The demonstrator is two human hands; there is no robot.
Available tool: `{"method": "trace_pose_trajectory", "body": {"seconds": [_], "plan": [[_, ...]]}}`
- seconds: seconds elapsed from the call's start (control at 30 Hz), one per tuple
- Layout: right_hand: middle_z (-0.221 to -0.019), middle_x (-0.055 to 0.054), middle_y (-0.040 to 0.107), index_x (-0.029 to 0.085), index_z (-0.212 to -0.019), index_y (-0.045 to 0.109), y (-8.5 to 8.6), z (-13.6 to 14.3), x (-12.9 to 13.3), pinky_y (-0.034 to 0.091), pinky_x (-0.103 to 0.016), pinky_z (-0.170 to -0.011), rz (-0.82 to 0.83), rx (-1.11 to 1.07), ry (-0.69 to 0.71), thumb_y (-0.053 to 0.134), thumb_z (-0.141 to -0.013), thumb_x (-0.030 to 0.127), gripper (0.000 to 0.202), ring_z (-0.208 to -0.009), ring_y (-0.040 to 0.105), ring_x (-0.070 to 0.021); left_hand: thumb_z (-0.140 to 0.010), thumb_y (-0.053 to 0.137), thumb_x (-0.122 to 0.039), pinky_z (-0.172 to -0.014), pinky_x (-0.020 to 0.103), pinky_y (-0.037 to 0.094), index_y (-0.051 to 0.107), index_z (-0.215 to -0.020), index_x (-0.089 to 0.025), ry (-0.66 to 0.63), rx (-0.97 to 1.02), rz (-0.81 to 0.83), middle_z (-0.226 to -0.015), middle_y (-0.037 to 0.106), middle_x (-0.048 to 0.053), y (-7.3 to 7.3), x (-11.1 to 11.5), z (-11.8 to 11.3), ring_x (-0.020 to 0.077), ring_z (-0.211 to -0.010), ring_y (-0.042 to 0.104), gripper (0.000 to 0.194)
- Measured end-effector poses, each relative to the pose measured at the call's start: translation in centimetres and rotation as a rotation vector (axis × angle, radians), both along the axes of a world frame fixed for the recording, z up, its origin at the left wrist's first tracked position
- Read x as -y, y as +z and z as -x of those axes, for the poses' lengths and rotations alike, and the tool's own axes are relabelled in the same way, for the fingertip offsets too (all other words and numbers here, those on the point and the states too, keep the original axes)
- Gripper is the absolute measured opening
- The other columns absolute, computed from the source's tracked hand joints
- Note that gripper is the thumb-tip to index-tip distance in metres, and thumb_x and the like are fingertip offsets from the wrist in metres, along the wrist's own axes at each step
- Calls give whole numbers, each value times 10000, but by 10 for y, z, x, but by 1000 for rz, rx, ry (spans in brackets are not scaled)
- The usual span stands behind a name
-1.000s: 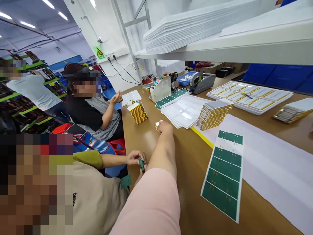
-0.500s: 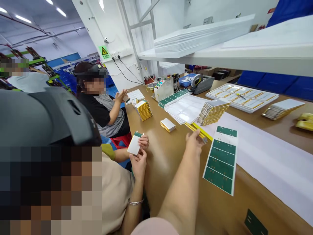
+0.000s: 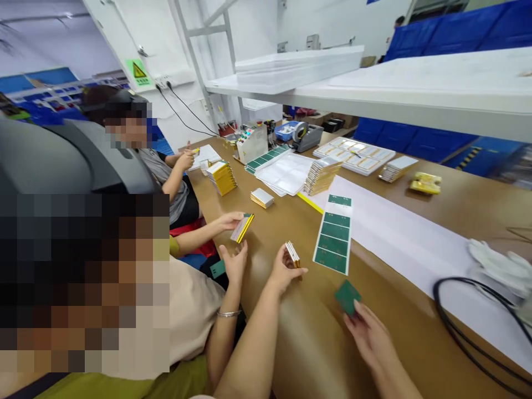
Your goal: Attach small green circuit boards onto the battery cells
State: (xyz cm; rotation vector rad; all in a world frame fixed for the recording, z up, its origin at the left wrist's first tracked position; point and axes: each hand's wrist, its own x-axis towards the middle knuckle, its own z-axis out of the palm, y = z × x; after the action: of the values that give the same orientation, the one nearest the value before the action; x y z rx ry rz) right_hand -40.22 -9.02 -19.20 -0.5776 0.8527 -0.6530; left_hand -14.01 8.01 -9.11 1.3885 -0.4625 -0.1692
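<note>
My left hand (image 3: 285, 270) holds a small stack of flat white pieces with yellow edges (image 3: 293, 254) above the brown table, its fingers wrapped round the sides. To the right, my right hand (image 3: 368, 332) pinches a dark green card (image 3: 348, 297) by its lower corner. Between and beyond my hands lies a white-bordered sheet of green cards (image 3: 334, 235), part of it bare. A tall stack of yellow-edged pieces (image 3: 322, 176) stands behind that sheet, and a short stack (image 3: 262, 198) lies farther left.
Beside me at the left, a person's hands (image 3: 236, 260) handle a yellow-edged piece. Another person sits beyond. A white shelf (image 3: 374, 102) spans the back of the table (image 3: 307, 343). Black cable (image 3: 446, 324) and white gloves (image 3: 499, 266) lie at the right.
My left hand has come back from beside the tall stack with several pieces. My right hand has come into view with a green card. The view has shifted right, and the neighbour's hands have moved apart.
</note>
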Motion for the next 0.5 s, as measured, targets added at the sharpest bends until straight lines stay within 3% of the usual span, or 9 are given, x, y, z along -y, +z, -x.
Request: {"method": "trace_pose_trajectory", "body": {"seconds": [0.13, 0.23, 0.37, 0.5], "plan": [[-727, 4, 607, 184, -681, 589, 45, -35, -5, 483, -260, -636, 133, 97, 226, 707, -537, 330, 236, -670, 560, -124, -597, 54, -787, -791, 373, 425, 516, -977, -224, -320, -307, 24, -997, 577, 117, 12, 11, 22, 214, -957, 511, 821], [-731, 20, 602, 190, -691, 555, 67, -55, -6, 459, -257, -662, 191, 141, 317, 693, -557, 361, 258, -690, 558, -118, -652, 24, -741, -785, 383, 429, 412, -1110, -306, -347, -398, 126, -1130, 527, 59, 24, 19, 31, 184, -960, 512, 742], [-705, 35, 575, 184, -664, 507, 81, -73, -12, 435, -251, -649, 262, 139, 431, 688, -556, 385, 291, -669, 537, -106, -713, 41, -687, -816, 434, 397, 421, -1116, -290, -318, -378, 270, -1243, 444, 50, 25, 27, 29, 206, -1006, 485, 682], [-624, 49, 521, 167, -599, 454, 82, -82, -20, 402, -235, -601, 356, 101, 544, 692, -543, 378, 324, -600, 491, -89, -752, 56, -639, -902, 483, 295, 401, -1173, -313, -419, -480, 390, -1336, 331, 11, 9, 27, 22, 241, -1130, 392, 633]]}}
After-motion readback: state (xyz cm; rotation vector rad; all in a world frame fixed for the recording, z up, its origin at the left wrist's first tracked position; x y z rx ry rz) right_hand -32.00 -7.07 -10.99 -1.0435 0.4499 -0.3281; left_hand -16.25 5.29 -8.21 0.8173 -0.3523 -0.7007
